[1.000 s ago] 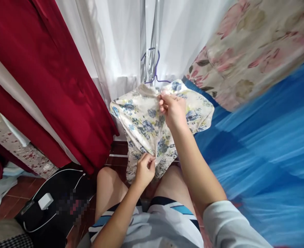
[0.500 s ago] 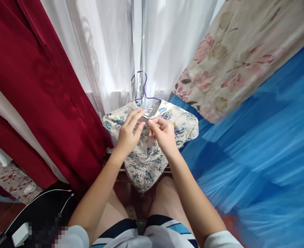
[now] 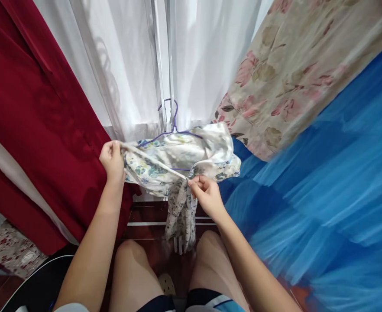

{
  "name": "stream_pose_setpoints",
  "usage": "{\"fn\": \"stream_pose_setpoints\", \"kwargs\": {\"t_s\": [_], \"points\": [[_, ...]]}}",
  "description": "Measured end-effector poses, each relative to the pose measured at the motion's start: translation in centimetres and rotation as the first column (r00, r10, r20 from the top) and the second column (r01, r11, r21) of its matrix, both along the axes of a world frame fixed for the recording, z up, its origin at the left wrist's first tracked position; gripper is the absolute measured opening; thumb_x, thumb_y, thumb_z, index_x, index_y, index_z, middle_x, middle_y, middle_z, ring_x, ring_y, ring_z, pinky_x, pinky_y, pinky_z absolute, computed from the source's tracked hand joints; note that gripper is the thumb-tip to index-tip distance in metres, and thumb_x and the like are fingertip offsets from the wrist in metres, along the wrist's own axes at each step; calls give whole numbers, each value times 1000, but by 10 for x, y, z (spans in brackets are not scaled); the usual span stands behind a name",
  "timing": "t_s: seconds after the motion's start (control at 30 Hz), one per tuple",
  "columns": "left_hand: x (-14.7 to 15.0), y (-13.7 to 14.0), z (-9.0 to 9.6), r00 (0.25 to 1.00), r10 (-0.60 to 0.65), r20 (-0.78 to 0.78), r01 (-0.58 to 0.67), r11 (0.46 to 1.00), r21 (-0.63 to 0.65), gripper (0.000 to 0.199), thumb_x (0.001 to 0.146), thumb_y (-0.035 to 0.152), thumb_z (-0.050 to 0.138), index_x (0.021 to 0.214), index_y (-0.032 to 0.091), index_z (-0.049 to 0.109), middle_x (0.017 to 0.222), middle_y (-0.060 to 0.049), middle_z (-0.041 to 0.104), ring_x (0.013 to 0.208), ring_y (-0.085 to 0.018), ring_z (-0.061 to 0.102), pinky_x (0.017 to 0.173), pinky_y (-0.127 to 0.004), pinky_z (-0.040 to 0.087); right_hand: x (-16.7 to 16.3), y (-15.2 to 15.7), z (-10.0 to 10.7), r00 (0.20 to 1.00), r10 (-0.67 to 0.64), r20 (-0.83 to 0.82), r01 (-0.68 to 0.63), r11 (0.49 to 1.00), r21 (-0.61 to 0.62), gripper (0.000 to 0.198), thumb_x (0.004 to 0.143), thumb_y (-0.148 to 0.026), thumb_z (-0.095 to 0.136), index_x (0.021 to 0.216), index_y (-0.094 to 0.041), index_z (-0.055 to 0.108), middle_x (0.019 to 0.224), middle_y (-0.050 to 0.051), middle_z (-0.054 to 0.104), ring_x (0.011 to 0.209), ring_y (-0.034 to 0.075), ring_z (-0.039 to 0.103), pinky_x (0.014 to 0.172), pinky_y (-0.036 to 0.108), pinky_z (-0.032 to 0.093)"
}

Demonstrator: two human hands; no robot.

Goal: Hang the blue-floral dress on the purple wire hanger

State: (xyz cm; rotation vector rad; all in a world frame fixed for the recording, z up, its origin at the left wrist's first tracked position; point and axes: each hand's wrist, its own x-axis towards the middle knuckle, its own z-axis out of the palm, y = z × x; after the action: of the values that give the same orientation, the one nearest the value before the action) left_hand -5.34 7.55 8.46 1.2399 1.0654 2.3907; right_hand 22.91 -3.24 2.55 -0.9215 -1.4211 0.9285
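Dark red tiled floor (image 3: 152, 232) lies beneath us. Our right hand (image 3: 207, 195) has its grip closed, thumb to fingers, on a pale edge of the floral garment (image 3: 148, 169); our left hand (image 3: 112, 160) pinches its side, the edge straight between. The garment hangs before us on a purple hanger (image 3: 175, 119), in front of white hanging cloth (image 3: 197, 65).

A purple hanger (image 3: 175, 119) in front of white curtains (image 3: 132, 82) carries a floral garment (image 3: 147, 173); the left hand (image 3: 111, 159) grips the cloth out past the hanger's left end, and the right hand (image 3: 207, 195) pinches it just below the lower bar, a pale edge stretched straight between the hands. The garment's lower part hangs bunched, its blurred bottom showing short pale strips, possibly ties. Red cloth (image 3: 48, 125) hangs left, blue gathered fabric (image 3: 321, 203) right.
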Motion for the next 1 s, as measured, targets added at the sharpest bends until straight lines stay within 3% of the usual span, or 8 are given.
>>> {"fn": "stream_pose_setpoints", "kwargs": {"t_s": [0.1,0.3,0.47,0.57,0.67,0.73,0.87,1.0], "points": [[-12,9,-47,960,-71,270,117,980,-160,15,85,29,61,82,16,56,72,3,57,66,-7,56,73,-20,46,9,-13,-16,999,12,39,-11,999,-39,30,90,-40,60,72,-20,50,50,-5,48,46,10,41,48,24,29],[37,-35,-114,912,-339,229,402,849,-342,29,72,37,77,81,12,64,76,-4,65,72,-14,62,71,-25,48,40,-21,-66,986,-169,-3,167,978,-121,32,90,-43,58,68,-21,50,52,-4,46,49,13,39,52,26,31],[95,-92,-91,835,-549,52,533,780,-328,24,85,41,69,90,17,65,74,0,63,61,-10,56,57,-20,43,39,-34,-78,933,-262,247,273,962,-14,31,81,-45,70,97,-20,64,85,5,63,67,19,52,63,32,43],[122,-121,-64,740,-608,-287,499,783,-372,18,91,37,63,94,20,70,77,-2,67,64,-12,57,58,-23,43,17,-49,-60,949,-23,315,-4,996,84,50,76,-45,75,118,-22,61,111,9,62,95,26,57,88,38,46],[134,-135,-52,609,-623,-491,449,781,-434,18,92,37,62,93,23,73,85,-4,69,72,-15,57,68,-27,45,1,-61,-45,927,259,273,-232,964,-129,37,82,-52,69,98,-19,64,88,5,61,84,22,55,79,33,47],[133,-135,-59,520,-757,-396,565,652,-505,22,93,40,59,96,23,72,91,-5,68,79,-17,59,74,-28,46,2,-66,-39,909,375,182,-310,900,-307,40,88,-56,60,78,-17,58,70,0,50,64,14,44,62,26,41],[127,-138,-97,229,-972,61,871,176,-459,48,87,55,63,124,26,58,100,-8,63,85,-19,60,76,-28,47,23,-75,-25,851,522,56,-456,788,-415,47,89,-58,58,69,-16,51,61,-4,41,56,9,31,54,23,30],[125,-153,-134,86,-979,182,866,-17,-499,53,78,53,74,120,24,60,97,-7,63,88,-20,61,79,-30,47,48,-79,-1,843,536,54,-467,778,-420,43,86,-56,64,74,-15,58,66,-1,50,59,11,41,55,23,34]]}}
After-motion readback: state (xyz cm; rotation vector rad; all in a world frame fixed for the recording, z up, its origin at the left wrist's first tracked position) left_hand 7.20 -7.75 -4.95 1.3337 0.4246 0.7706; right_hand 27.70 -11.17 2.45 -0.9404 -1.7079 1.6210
